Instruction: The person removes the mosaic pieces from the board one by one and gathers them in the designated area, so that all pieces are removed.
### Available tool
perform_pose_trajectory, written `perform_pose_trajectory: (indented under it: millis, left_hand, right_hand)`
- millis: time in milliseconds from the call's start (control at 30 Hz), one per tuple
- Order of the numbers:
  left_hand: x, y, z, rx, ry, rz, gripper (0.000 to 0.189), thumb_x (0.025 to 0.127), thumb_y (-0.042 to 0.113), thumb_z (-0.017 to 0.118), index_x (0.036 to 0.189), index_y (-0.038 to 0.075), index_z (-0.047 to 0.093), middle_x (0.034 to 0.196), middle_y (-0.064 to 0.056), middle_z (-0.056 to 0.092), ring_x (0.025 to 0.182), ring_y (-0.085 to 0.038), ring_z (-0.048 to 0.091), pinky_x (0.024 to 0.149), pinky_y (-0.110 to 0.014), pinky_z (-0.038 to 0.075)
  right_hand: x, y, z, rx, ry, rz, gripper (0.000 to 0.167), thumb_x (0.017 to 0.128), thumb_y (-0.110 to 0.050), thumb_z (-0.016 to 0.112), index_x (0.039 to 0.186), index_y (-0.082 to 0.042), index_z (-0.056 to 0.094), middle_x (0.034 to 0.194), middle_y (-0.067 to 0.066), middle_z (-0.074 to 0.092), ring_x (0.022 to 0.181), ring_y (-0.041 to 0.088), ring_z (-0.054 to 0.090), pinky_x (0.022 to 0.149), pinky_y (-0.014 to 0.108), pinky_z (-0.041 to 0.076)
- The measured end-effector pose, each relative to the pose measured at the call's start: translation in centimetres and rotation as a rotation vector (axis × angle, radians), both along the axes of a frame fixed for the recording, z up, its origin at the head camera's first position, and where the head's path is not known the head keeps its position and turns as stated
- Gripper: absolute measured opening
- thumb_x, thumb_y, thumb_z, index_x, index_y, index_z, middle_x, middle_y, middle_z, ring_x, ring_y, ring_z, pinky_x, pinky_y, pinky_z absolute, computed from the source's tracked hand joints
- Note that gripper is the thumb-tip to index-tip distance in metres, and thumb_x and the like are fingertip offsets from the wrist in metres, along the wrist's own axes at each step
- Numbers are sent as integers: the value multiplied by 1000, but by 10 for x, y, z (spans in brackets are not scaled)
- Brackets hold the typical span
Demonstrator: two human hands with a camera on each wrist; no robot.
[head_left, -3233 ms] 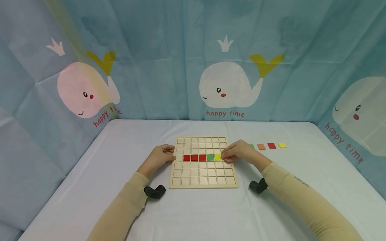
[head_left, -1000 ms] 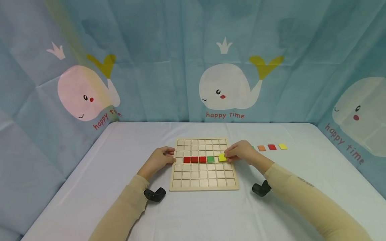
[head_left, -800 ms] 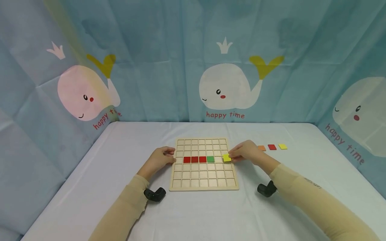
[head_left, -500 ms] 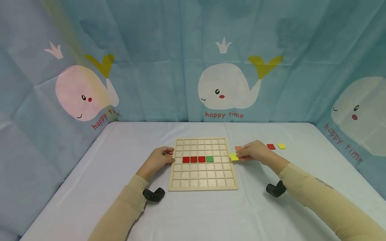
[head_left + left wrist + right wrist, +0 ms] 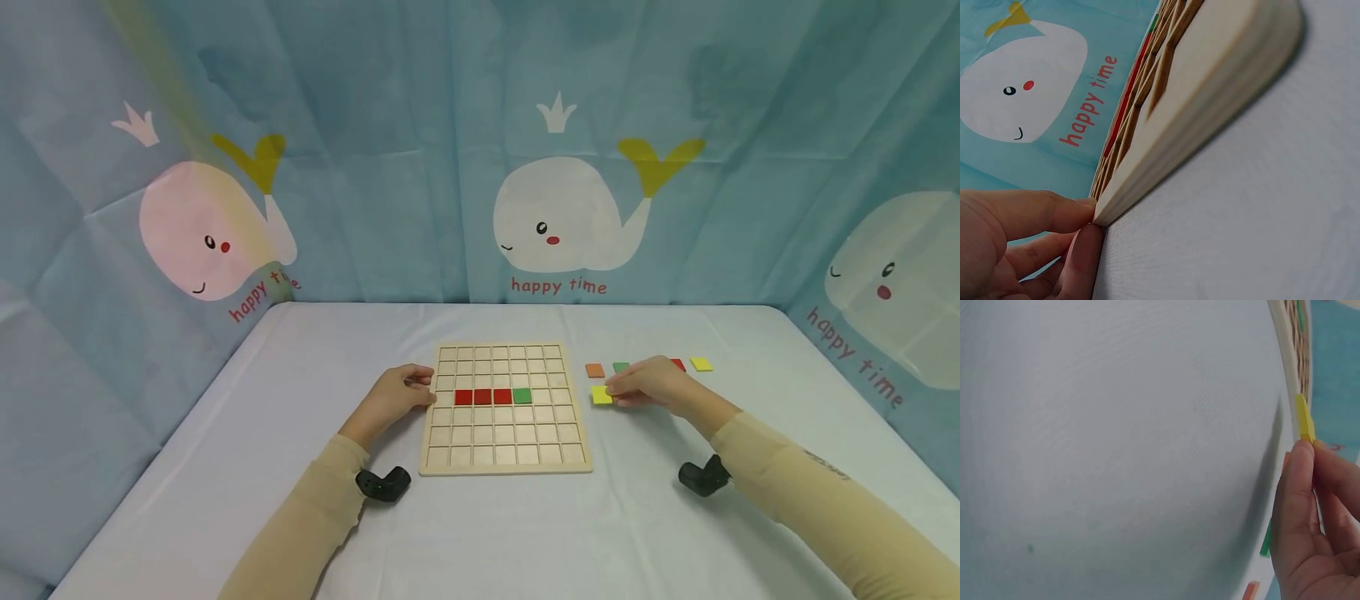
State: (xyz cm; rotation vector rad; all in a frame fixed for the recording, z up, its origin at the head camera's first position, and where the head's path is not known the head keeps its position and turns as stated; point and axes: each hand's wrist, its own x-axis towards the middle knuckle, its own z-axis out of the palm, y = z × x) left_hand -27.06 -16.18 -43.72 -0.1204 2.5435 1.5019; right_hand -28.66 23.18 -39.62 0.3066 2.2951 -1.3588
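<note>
A wooden grid board (image 5: 506, 456) lies on the table, with three red tiles (image 5: 483, 397) and a green tile (image 5: 521, 396) side by side in one row. At its left edge, my left hand (image 5: 392, 398) holds the rim between thumb and fingers, as the left wrist view shows up close. My right hand (image 5: 654, 383) pinches a yellow tile (image 5: 602, 395) by one edge, just off the board's right side. In the right wrist view this yellow tile (image 5: 1304, 419) sticks out from thumb and fingertip, raised off the cloth.
Beyond my right hand runs a row of loose tiles: orange (image 5: 595, 370), green (image 5: 621, 367), a partly covered red (image 5: 678, 364) and yellow (image 5: 701, 364). Another orange tile (image 5: 1250, 590) shows in the right wrist view. A whale-print curtain (image 5: 375, 208) surrounds the white table (image 5: 480, 542).
My right hand has lifted the yellow tile out of the row beside the green one and carried it right, off the board. My left hand stays at the board's left edge.
</note>
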Motion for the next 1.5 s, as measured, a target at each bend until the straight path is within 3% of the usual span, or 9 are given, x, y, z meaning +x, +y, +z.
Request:
perform_pose_trajectory:
  millis: [567, 967, 1500]
  left_hand:
    - [0, -2, -2, 8, 2, -18, 50, 87, 7, 71, 134, 2, 58, 127, -16, 60, 105, -23, 62, 83, -30, 56]
    - [0, -2, -2, 11, -1, -12, 50, 86, 7, 71, 134, 2, 58, 126, -16, 60, 103, -22, 62, 82, -29, 56]
    - [-1, -1, -2, 5, -3, -2, 50, 86, 7, 71, 134, 2, 58, 125, -15, 60, 105, -23, 61, 81, -27, 55]
  right_hand:
    - [-5, 7, -10, -8, 5, -28, 43, 86, -15, 78, 121, 7, 66, 80, 0, 73, 68, 8, 68, 69, 21, 58]
    - [-5, 5, -8, 16, 60, 24, 35, 87, -12, 76, 114, 8, 69, 77, -1, 74, 68, 6, 68, 69, 22, 59]
    - [-6, 0, -5, 62, 66, 24, 32, 86, -12, 77, 110, 9, 70, 75, -1, 74, 65, 6, 68, 67, 22, 59]
